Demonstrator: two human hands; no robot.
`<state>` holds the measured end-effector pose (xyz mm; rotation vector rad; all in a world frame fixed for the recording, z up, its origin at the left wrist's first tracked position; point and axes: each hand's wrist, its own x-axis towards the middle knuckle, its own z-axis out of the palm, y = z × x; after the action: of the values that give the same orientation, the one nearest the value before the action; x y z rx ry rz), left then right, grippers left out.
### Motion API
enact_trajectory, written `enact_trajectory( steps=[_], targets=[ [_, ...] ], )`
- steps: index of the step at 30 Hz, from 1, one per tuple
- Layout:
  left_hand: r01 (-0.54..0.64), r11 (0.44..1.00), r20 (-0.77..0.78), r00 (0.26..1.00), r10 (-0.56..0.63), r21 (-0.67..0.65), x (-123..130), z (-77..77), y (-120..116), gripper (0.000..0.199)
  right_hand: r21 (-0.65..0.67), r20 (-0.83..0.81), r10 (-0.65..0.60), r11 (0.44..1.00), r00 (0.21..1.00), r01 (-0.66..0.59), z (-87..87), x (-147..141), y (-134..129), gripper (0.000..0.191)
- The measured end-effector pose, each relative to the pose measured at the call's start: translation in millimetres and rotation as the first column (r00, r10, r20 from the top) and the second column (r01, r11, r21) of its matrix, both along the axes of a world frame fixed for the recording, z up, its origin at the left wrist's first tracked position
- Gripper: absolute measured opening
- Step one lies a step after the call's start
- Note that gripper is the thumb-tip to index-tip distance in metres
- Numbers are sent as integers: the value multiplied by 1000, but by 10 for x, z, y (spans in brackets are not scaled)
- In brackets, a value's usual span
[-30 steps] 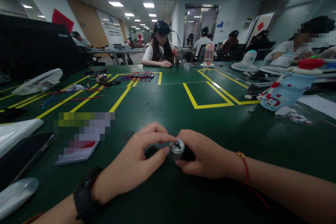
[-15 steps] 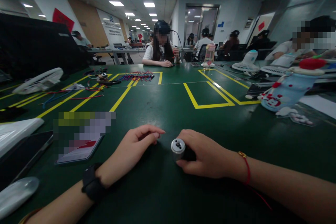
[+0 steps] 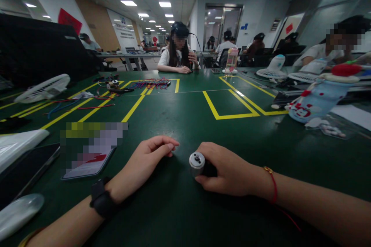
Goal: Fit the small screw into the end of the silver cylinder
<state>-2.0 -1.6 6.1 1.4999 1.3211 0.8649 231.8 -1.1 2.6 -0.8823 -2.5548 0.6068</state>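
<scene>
A silver cylindrical motor (image 3: pixel 196 164) stands upright near the middle of the green table (image 3: pixel 179 123), its round end with a small shaft facing up. My right hand (image 3: pixel 224 168) is wrapped round it from the right, with the thumb on the near side. To the left of the motor and apart from it, my left hand (image 3: pixel 155 156) rests by the table, its fingers curled together and pointing right. Nothing shows between those fingers, though their undersides are hidden.
At left lie a phone-like slab (image 3: pixel 89 162), a white mouse (image 3: pixel 21 214) and a white fan (image 3: pixel 43 88). Wires (image 3: pixel 153 83) lie further back. A person (image 3: pixel 178 52) sits opposite. A blue bottle (image 3: pixel 319 98) stands at right, beside a small bag (image 3: pixel 333 128).
The fingertips of my left hand have drawn in slightly to the left and curled more. My right hand and the motor have hardly moved.
</scene>
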Motion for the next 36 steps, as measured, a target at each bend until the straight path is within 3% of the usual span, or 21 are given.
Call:
enact_trajectory(
  steps=[9, 14, 23, 36],
  targets=[
    [152, 984, -150, 979, -138, 88, 0, 1, -47, 18, -13, 1, 3, 1000, 1000, -3, 0, 9, -7, 25],
    [263, 952, -200, 952, -231, 154, 41, 10, -70, 18, -7, 8, -4, 1000, 1000, 4, -5, -2, -2, 25],
    [341, 881, -220, 934, -280, 328, 184, 152, -145, 18, 8, 25, -4, 1000, 1000, 3, -4, -16, -3, 22],
    [287, 902, -170, 955, -243, 324, 262, 237, -142, 13, 25, 15, -1, 1000, 1000, 1, -35, -17, 4, 23]
  ],
)
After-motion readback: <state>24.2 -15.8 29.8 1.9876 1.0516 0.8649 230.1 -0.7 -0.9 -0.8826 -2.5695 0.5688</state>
